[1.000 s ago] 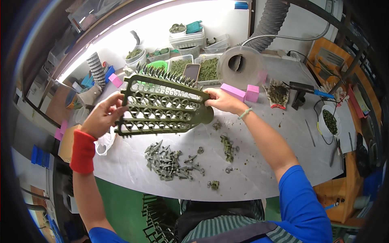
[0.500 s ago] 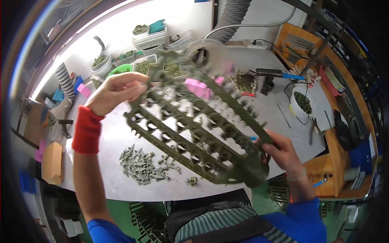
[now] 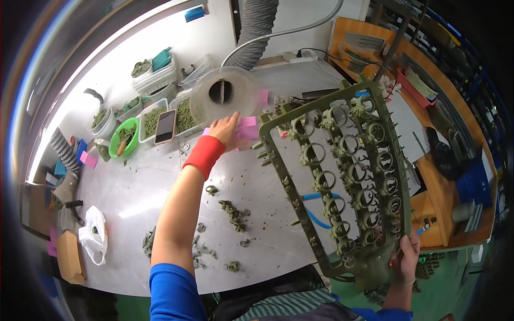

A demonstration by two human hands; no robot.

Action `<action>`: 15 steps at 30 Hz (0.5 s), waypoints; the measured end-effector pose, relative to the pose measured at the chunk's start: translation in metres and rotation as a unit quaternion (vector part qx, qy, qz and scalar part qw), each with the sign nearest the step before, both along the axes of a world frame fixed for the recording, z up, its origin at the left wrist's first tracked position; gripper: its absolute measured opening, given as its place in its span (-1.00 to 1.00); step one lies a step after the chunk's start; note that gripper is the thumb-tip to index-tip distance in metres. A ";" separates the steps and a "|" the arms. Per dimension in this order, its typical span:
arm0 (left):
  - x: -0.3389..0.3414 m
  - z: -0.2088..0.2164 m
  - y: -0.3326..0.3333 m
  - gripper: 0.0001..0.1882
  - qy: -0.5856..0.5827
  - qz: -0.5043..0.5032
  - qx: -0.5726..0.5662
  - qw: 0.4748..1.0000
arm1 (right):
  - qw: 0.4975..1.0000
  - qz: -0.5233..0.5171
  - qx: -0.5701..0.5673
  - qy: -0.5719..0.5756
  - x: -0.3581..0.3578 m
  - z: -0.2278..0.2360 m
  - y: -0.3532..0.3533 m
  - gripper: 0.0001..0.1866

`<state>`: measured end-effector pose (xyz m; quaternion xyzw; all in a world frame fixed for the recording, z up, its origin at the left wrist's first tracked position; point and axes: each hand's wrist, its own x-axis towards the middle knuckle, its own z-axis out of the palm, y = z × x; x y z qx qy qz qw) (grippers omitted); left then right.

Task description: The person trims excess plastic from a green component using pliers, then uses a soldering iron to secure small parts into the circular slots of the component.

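Note:
My right hand (image 3: 407,257) grips an olive-green frame (image 3: 399,208) by its lower right corner, next to its cup-shaped base. The frame stands tilted up at the right, and its bars carry many ring-shaped green pieces (image 3: 324,180). Over the table, my left hand (image 3: 225,132), with a red wristband, reaches out with fingers extended beside a pink block (image 3: 246,128). Whether the fingertips touch that block, I cannot tell. Loose clumps of green pieces (image 3: 233,215) lie on the table below my left arm, which hides part of the grey-green pile (image 3: 149,242).
A phone (image 3: 165,127) rests across tubs of green pieces (image 3: 185,115) at the back. Near them are a green bowl (image 3: 124,138) and a round clear lid-like disc (image 3: 241,88). A white plastic bag (image 3: 95,232) and cardboard box (image 3: 70,257) sit at the left edge.
My left hand has let go of the frame and moved to the pink block. The frame has swung to the right and more upright, in my right hand alone. The view has shifted.

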<state>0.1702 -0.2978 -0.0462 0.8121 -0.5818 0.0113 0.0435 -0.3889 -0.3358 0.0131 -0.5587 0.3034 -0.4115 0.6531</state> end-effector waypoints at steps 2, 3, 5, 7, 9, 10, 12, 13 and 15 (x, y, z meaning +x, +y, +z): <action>0.011 -0.006 -0.013 -0.16 0.099 0.005 -0.069 0.993 | 1.000 0.020 -0.011 0.009 -0.002 -0.003 -0.008 -0.59; 0.011 -0.006 -0.019 -0.30 0.095 -0.018 -0.070 0.993 | 1.000 0.011 -0.012 0.013 -0.001 -0.006 -0.010 -0.59; 0.010 -0.006 -0.025 -0.39 0.095 -0.014 -0.063 0.993 | 1.000 0.007 -0.011 0.017 0.002 -0.012 -0.014 -0.60; -0.005 -0.006 -0.026 -0.59 0.074 -0.053 -0.111 0.990 | 1.000 -0.006 0.004 0.026 0.002 -0.016 -0.019 -0.61; -0.013 0.004 -0.016 -0.59 0.050 -0.073 -0.101 0.991 | 1.000 -0.012 0.010 0.017 0.008 -0.018 -0.022 -0.62; -0.017 0.008 -0.012 -0.59 0.027 -0.099 -0.091 0.991 | 1.000 -0.025 0.015 0.007 0.011 -0.019 -0.020 -0.63; -0.010 0.010 -0.001 -0.56 0.012 -0.092 -0.059 0.994 | 1.000 -0.006 0.022 0.008 0.019 -0.014 -0.023 -0.64; -0.004 0.010 0.005 -0.54 0.100 -0.084 -0.052 0.990 | 1.000 0.013 0.026 0.006 0.023 -0.011 -0.025 -0.66; 0.002 0.008 0.014 -0.52 0.188 -0.077 -0.047 0.978 | 1.000 0.008 0.023 0.011 0.027 -0.013 -0.026 -0.66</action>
